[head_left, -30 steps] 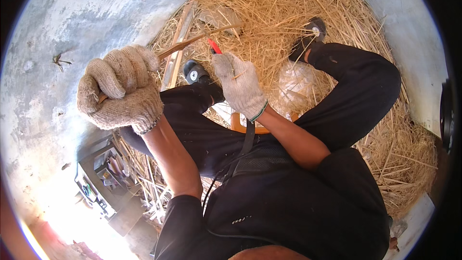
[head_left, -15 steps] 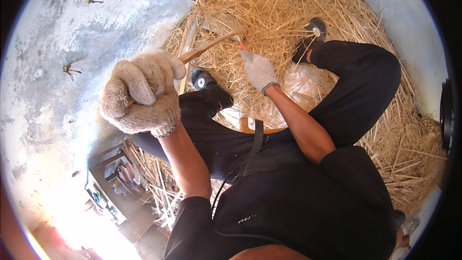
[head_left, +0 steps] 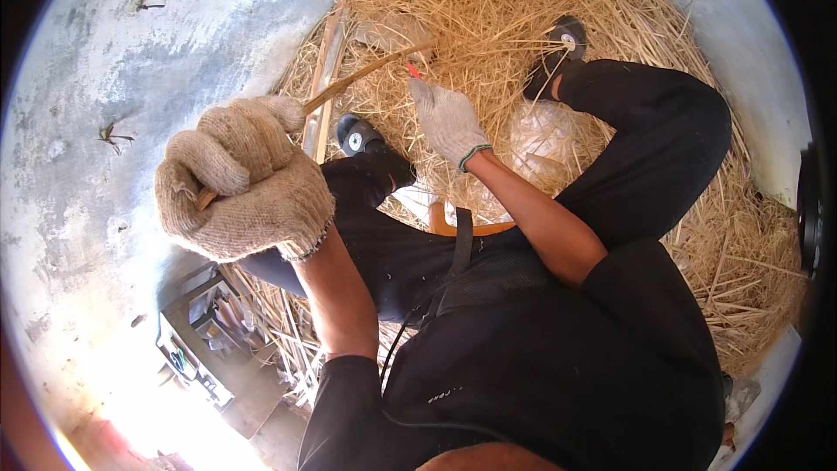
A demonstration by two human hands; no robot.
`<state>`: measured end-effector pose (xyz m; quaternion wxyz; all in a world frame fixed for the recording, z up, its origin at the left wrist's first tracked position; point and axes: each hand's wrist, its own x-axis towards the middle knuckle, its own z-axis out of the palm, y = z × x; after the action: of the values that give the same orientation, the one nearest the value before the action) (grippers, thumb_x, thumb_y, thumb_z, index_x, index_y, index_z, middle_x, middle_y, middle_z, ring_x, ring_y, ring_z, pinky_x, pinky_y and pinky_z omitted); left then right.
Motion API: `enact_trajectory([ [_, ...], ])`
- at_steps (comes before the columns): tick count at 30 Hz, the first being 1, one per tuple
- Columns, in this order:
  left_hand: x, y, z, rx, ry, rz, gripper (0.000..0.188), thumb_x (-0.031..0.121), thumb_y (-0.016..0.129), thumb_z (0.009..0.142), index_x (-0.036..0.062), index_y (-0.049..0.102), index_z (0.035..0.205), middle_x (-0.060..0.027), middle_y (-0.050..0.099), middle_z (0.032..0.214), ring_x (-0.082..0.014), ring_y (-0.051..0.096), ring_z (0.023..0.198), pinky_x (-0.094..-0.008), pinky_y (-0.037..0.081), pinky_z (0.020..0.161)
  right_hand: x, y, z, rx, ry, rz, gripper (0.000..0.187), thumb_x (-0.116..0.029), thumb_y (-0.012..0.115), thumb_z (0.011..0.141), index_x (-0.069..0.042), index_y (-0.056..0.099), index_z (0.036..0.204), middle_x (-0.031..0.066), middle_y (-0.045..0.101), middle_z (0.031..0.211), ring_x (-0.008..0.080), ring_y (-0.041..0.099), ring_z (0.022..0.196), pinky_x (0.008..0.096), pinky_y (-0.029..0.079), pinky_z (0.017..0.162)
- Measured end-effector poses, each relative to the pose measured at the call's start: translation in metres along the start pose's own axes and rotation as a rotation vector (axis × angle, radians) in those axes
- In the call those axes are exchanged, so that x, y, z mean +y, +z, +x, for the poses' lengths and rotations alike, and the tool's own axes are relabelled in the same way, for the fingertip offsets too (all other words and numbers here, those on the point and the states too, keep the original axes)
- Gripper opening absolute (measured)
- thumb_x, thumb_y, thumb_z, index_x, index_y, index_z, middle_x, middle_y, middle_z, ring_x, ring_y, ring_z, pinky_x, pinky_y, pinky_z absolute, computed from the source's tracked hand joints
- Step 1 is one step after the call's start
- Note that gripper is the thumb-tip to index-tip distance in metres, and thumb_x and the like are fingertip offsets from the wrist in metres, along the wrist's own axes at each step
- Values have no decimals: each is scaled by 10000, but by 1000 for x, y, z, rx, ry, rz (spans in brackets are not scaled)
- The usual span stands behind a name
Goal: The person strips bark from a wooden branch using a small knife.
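Observation:
My left hand, in a beige knit glove, is a fist raised close to the camera. Through it runs a slim brown wooden stick; its long end slants up and right to a tapered tip, while a short butt pokes out near the little finger. Further off, over the straw, my right hand wears a similar glove with a green-edged cuff. Its fingers are closed on a small red-ended tool, mostly hidden by the glove, so its kind is unclear. The red end lies just below the stick's far part, seemingly apart from it.
Dry straw covers the floor between and beyond my feet. A worn pale-blue wall rises at left, another wall at right. A wooden strip lies along the straw's left side. A shelf with small items stands at lower left.
My left hand has come left, slightly down and nearer the camera, drawing the stick with it. My right hand has shifted left and a little up with the red-ended tool.

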<state>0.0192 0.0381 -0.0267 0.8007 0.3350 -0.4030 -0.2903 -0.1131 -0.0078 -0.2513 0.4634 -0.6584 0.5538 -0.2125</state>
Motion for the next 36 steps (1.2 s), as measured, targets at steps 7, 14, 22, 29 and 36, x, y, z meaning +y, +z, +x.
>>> enact_trajectory([
  [7,-1,-11,3,-57,-23,-65,438,316,428,891,190,304,490,8,257,436,-156,228,400,-355,177,465,-62,-24,-43,-74,-136,239,672,-555,379,1035,51,662,974,280,595,705,467,596,704,502,462,648],
  [14,-1,-6,7,-42,-24,-100,450,317,448,886,194,289,483,10,235,419,-155,216,375,-348,159,455,-19,-11,-9,-29,-3,93,651,-540,407,1033,60,633,915,297,610,743,464,604,706,488,475,657],
  [22,-2,-4,-4,60,8,-67,450,362,477,918,162,355,534,-42,299,439,-176,252,384,-377,287,418,-47,-16,-26,-45,-122,142,596,-487,468,1028,70,645,911,297,610,726,438,611,685,466,463,615],
  [29,-4,19,-4,49,105,102,451,299,437,931,171,349,507,-17,292,416,-168,252,360,-398,380,416,32,-9,22,-37,45,-99,740,-602,348,1014,68,653,938,310,642,792,468,635,789,501,470,706],
  [36,-3,-20,10,-159,4,-196,414,328,452,918,128,405,559,-65,324,437,-195,291,367,-400,428,438,-51,-32,-26,-35,-105,316,670,-568,447,1011,65,641,907,234,582,672,326,502,635,438,466,648],
])
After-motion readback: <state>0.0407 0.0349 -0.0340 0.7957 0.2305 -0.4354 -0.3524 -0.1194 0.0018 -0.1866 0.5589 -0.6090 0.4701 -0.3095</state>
